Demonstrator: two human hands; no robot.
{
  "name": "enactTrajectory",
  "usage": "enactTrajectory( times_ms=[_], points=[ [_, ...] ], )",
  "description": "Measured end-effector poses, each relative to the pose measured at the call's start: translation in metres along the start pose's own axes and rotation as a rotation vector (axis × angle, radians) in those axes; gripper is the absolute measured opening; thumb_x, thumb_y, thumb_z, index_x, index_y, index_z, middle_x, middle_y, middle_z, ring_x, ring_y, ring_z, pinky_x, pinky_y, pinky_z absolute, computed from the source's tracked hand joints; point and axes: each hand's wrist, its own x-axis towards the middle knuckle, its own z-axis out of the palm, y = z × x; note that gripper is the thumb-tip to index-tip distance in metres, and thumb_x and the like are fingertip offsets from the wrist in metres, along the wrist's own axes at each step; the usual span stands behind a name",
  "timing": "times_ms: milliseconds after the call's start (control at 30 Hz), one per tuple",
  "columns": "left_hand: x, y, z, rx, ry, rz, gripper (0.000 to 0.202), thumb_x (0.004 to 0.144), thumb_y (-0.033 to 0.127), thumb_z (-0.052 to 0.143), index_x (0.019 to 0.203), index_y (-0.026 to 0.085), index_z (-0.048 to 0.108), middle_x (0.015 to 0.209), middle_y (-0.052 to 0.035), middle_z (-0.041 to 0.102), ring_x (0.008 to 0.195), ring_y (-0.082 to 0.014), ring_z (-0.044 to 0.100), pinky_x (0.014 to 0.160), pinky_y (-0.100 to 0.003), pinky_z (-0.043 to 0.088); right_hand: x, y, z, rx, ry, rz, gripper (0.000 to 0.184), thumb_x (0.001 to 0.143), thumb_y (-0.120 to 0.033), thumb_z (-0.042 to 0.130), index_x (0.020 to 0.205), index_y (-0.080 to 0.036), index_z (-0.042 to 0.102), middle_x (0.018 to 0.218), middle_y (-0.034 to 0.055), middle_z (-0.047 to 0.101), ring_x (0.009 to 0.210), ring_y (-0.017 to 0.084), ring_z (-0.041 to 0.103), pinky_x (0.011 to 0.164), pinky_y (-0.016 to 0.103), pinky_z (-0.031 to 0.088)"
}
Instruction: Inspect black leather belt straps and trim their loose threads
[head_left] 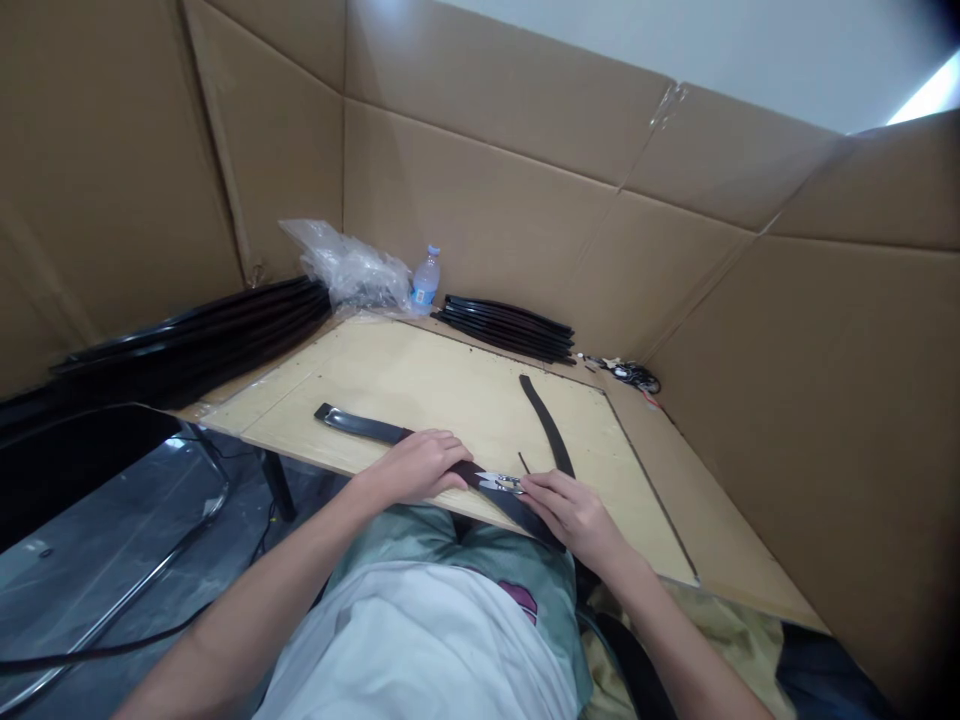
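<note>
A long black strap (367, 426) lies slantwise along the front edge of the table, its left end in a clear glossy cover. My left hand (429, 462) is closed over the strap's middle, fingers on top and thumb at the near side. In my right hand (568, 503) are small metal thread snips (499, 482), blades pointing left and parted over the strap, close to my left fingertips. A second black strap (547, 425) runs from the middle of the table down behind my right hand. A thin dark strip (523, 462) sticks up beside the snips.
Stacks of black straps lie along the left edge (202, 335) and at the back (506, 328). Clear plastic bags (349, 265) and a water bottle (426, 282) stand at the back left. Dark scraps (634, 375) are heaped back right. Cardboard walls (480, 180) surround the wooden board (420, 365).
</note>
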Motion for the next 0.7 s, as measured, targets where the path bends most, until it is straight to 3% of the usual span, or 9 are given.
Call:
enactTrajectory(
  times_ms=[333,700],
  points=[
    [0.000,0.000,-0.001,-0.015,-0.010,-0.012,0.033,0.084,0.042,0.049,0.103,0.017,0.058,0.095,-0.0077,0.063,0.091,-0.0208,0.056,0.083,-0.032,0.041,-0.002,-0.003,-0.009,0.029,-0.012,0.080,0.022,0.085,-0.017,0.055,0.106,-0.018,0.062,0.094,0.0092,0.064,0.084,0.018,0.061,0.076,0.032,0.055],
    [0.000,0.002,-0.002,-0.003,-0.006,-0.001,0.033,0.085,0.042,0.048,0.102,0.016,0.059,0.091,-0.0074,0.063,0.090,-0.0202,0.056,0.082,-0.032,0.041,0.009,0.003,-0.006,0.069,-0.034,0.003,0.022,0.085,-0.018,0.053,0.106,-0.018,0.061,0.093,0.0097,0.064,0.085,0.019,0.061,0.074,0.032,0.056]
  ],
)
